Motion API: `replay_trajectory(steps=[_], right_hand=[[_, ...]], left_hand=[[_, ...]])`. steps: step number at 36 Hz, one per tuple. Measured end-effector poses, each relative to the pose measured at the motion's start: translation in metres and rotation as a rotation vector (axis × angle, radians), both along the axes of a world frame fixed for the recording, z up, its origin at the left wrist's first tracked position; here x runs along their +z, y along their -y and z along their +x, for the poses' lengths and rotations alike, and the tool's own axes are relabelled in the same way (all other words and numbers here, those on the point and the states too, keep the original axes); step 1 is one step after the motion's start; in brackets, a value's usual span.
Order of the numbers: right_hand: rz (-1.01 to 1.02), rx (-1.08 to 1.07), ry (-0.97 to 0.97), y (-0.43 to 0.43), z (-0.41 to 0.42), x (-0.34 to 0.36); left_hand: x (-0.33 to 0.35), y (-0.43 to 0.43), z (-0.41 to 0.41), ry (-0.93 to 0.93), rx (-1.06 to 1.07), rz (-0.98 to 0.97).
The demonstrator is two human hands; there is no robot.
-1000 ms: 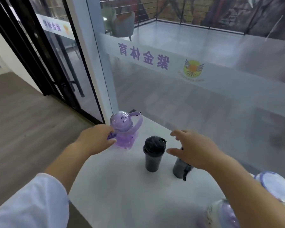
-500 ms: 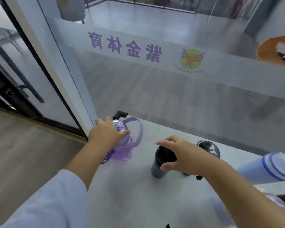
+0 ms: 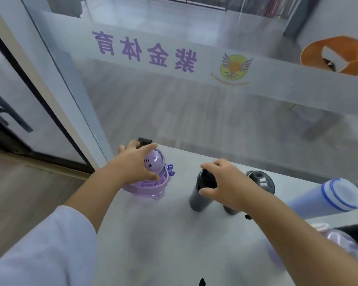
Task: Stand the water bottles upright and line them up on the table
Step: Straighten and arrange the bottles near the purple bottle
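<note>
Upright on the white tabletop (image 3: pixel 174 240), a purple bottle (image 3: pixel 151 176) is clasped at its lid by the left hand (image 3: pixel 132 166); the right hand (image 3: pixel 225 182) grips a black bottle (image 3: pixel 198 195). A grey bottle (image 3: pixel 260 182) stands beside; contents unseen.

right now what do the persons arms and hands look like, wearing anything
Both hands are bare: no gloves, rings or watch show on the left hand or the right hand. The left arm has a loose white sleeve ending near the elbow, forearm bare. The right forearm is bare as far as the frame shows.
</note>
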State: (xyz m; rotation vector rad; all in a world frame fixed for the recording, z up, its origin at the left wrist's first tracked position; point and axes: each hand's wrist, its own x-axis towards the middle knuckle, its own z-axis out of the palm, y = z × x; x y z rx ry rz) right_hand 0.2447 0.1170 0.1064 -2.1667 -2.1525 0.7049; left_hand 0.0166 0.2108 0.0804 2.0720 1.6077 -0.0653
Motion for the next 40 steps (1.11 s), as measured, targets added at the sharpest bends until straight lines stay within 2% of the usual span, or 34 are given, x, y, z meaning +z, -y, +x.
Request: replay_trajectory(steps=[11, 26, 40], right_hand=[[-0.028, 0.011, 0.049, -0.024, -0.003, 0.006], [-0.015, -0.030, -0.006, -0.088, 0.012, 0.009], [0.036, -0.035, -0.040, -0.125, 0.020, 0.010]], left_hand=[[-0.006, -0.026, 0.005, 0.085, -0.101, 0.038], [-0.011, -0.086, 0.033, 0.194, -0.076, 0.069], [-0.016, -0.106, 0.041, 0.240, -0.098, 0.092]])
